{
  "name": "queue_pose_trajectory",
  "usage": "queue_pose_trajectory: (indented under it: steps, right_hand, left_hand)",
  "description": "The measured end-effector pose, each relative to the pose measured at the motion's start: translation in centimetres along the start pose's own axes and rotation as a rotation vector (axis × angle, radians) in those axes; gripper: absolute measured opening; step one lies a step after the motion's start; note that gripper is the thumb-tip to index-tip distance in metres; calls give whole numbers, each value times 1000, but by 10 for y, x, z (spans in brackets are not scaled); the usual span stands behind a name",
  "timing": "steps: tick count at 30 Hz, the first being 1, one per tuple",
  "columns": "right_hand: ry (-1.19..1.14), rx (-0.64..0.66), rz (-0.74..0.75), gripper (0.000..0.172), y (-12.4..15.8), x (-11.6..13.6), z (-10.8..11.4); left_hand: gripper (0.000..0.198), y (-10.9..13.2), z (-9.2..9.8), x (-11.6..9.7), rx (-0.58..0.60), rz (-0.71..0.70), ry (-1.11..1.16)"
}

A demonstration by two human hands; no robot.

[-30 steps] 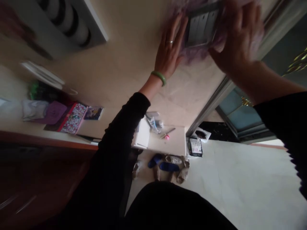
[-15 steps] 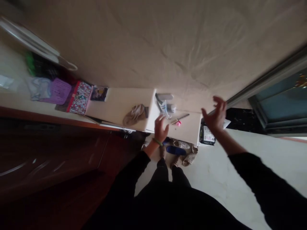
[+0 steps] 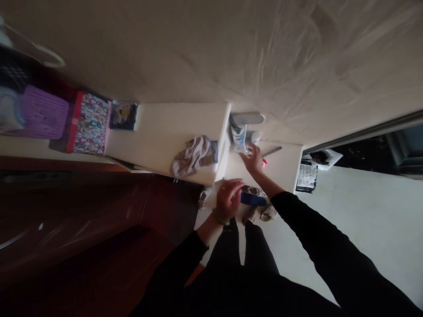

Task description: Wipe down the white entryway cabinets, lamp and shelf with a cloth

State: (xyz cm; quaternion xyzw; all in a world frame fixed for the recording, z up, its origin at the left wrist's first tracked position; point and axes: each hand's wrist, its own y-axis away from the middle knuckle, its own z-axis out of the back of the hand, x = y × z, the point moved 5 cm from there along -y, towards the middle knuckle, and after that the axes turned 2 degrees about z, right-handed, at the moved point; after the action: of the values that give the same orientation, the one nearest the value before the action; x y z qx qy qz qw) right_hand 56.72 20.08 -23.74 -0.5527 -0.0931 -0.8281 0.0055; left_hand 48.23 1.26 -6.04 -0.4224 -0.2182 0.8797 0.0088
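You have your right hand [image 3: 252,159] at the white-and-blue container [image 3: 238,135], not visibly lifted off the shelf [image 3: 286,168], grip impossible to tell, your left hand [image 3: 228,199] loosely curled, apparently empty.

"Where have your grips gone?"

"A second ago both were up at the light-switch panel, which has since dropped out of view. My right grip [image 3: 253,160], near the black package [image 3: 307,176] half a second ago, has crossed the low white table [image 3: 287,165] to the white-and-blue container [image 3: 238,135]."

"Touching it?"

"I can't tell."

"And the left?"

"My left grip [image 3: 228,200] has drawn back towards my legs [image 3: 259,251], fingers more bent."
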Motion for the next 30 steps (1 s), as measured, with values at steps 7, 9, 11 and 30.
queue_pose_trajectory:
  steps: [7,9,11,30]
  right_hand:
    - [56,-151,-21,44,-70,59,-24]
    - [47,-161,-46,32,-75,66,-23]
    - [-13,-179,-59,23,-68,68,-19]
    - [-419,-35,-385,63,74,-14,30]
  left_hand:
    - [28,-28,50,-7,-76,-31,-2]
    - [27,-33,55,0,-82,-17,-2]
    - [27,-36,56,4,-84,-6,14]
    - [22,-13,-67,108,41,741,409]
